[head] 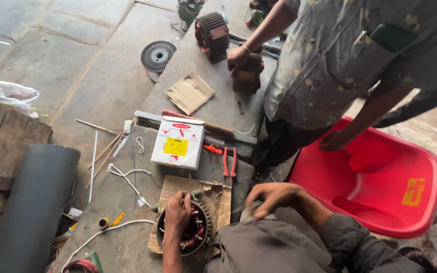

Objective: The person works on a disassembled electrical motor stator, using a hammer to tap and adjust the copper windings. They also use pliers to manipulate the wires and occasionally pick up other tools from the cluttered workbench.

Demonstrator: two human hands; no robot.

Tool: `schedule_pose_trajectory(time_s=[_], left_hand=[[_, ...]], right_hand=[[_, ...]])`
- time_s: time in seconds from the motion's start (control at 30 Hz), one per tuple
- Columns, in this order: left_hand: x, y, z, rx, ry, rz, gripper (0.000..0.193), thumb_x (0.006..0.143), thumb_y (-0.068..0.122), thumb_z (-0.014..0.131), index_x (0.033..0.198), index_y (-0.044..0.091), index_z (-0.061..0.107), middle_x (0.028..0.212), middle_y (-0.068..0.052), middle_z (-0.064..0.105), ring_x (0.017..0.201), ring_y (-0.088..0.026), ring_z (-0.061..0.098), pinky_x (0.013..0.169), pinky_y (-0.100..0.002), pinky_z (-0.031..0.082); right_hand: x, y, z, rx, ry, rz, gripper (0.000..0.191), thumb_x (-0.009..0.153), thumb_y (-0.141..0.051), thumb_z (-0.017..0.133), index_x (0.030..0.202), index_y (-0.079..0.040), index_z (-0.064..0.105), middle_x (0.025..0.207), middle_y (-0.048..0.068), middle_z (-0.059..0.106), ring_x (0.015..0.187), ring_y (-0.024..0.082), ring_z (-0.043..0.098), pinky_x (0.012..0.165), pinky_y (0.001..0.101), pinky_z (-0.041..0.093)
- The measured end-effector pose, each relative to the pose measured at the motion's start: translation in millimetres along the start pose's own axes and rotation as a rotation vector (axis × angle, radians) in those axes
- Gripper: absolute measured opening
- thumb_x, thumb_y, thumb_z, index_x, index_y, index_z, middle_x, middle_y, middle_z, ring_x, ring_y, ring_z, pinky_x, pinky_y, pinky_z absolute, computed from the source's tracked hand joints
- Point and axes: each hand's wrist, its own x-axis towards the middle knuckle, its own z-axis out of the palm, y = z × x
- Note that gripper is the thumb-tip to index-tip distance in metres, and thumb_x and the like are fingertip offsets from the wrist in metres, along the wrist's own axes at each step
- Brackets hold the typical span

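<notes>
The left hand (pixel 178 211) is laid on the near-left rim of a stator (pixel 184 232), fingers curled onto its windings, while the right hand (pixel 271 197) is closed around a thin tool (pixel 244 206) just right of it. The stator is seated on cardboard (pixel 173 188) at the near edge of a bench (pixel 127 202). Farther off, pliers (pixel 229 162) and a white box (pixel 178 142) are seen, and a red chair (pixel 380 177) is touched by another person's hand (pixel 334 141) to the right.

A single head-worn camera looks steeply down, close over the workbench (pixel 127 202), facing forward across it.
</notes>
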Motion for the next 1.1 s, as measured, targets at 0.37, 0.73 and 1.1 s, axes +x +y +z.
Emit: schedule_pose_trajectory(time_s=[0.37, 0.73, 1.1], left_hand=[[-15, 7, -7, -0.259, 0.047, -0.046, 0.022, 0.081, 0.015, 0.085, 0.087, 0.003, 0.067, 0.066, -0.003, 0.067, 0.059, -0.014, 0.064, 0.055, -0.032, 0.052], [-27, 31, -20, -0.069, 0.117, -0.053, 0.037, 0.09, 0.036, 0.076, 0.074, 0.004, 0.066, 0.06, -0.011, 0.062, 0.051, -0.017, 0.055, 0.05, -0.036, 0.043], [-43, -10, -13, -1.015, 0.501, -0.206, 0.056, 0.111, 0.038, 0.053, 0.063, 0.01, 0.04, 0.06, 0.004, 0.039, 0.055, -0.008, 0.035, 0.052, -0.03, 0.027]], right_hand=[[25, -60, -14, -0.697, 0.152, 0.703, 0.041, 0.083, -0.052, 0.08, 0.092, -0.013, 0.076, 0.069, 0.004, 0.065, 0.065, 0.015, 0.06, 0.056, 0.031, 0.043], [64, 94, 63, -0.089, 0.548, 0.646, 0.045, 0.094, -0.05, 0.063, 0.098, -0.007, 0.076, 0.073, -0.001, 0.064, 0.067, 0.008, 0.054, 0.059, 0.0272, 0.047], [132, 113, 72, -0.315, 0.432, 0.596, 0.056, 0.101, -0.053, 0.049, 0.1, -0.001, 0.069, 0.081, 0.009, 0.07, 0.075, 0.018, 0.064, 0.072, 0.034, 0.051]])
